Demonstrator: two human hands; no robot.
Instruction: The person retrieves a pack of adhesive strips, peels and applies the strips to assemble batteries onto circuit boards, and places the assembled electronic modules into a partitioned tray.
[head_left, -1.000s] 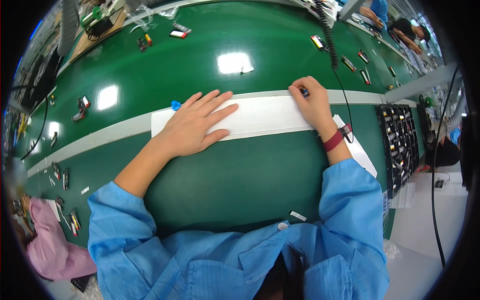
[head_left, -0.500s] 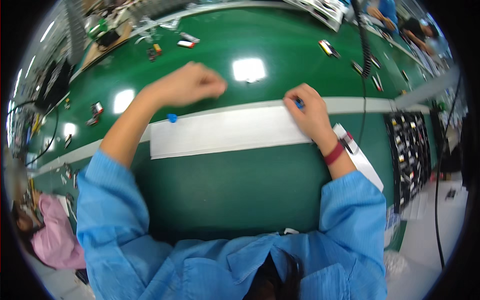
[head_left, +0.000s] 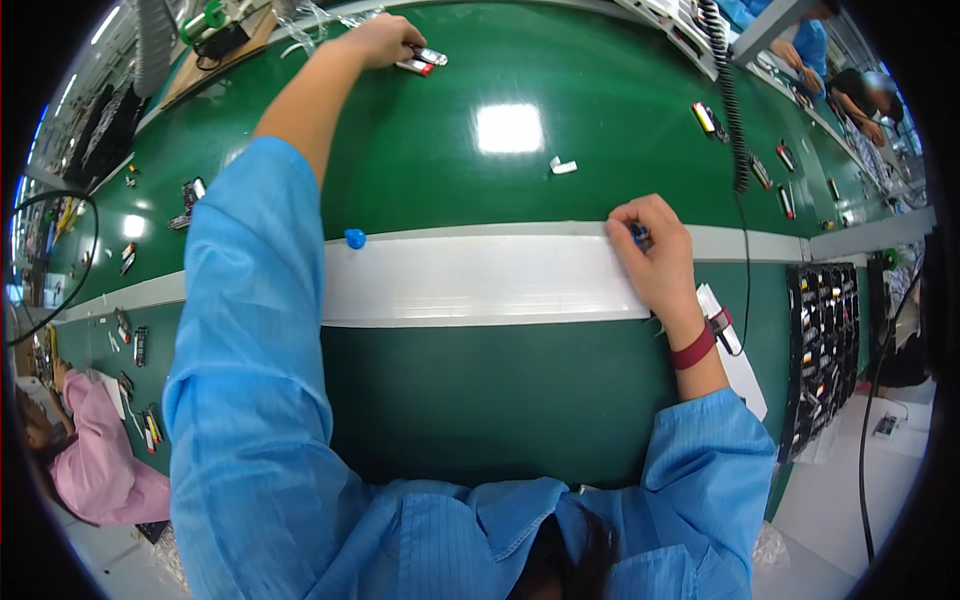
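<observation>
My left hand (head_left: 383,42) reaches to the far side of the green table, its fingers closed at the end of a small silver-and-black part (head_left: 431,56). A red-and-white part (head_left: 414,68) lies right beside it. My right hand (head_left: 655,250) rests at the right end of a long white strip (head_left: 480,285), fingers pinched around a small dark-blue thing (head_left: 639,232) that they mostly cover. On the strip's far left edge sits a blue lump (head_left: 355,238). A small white scrap (head_left: 563,167) lies beyond the strip.
A black rack (head_left: 825,340) of small parts stands at right, near a white sheet (head_left: 738,365). Beyond hangs a coiled cable (head_left: 735,110). Several small parts (head_left: 708,120) lie scattered. A co-worker in pink (head_left: 105,460) sits at left; others work at far right.
My left hand has moved from above the strip to the far parts, arm stretched out. My right hand keeps its pinch at the strip's right end. The whole view has shifted slightly.
</observation>
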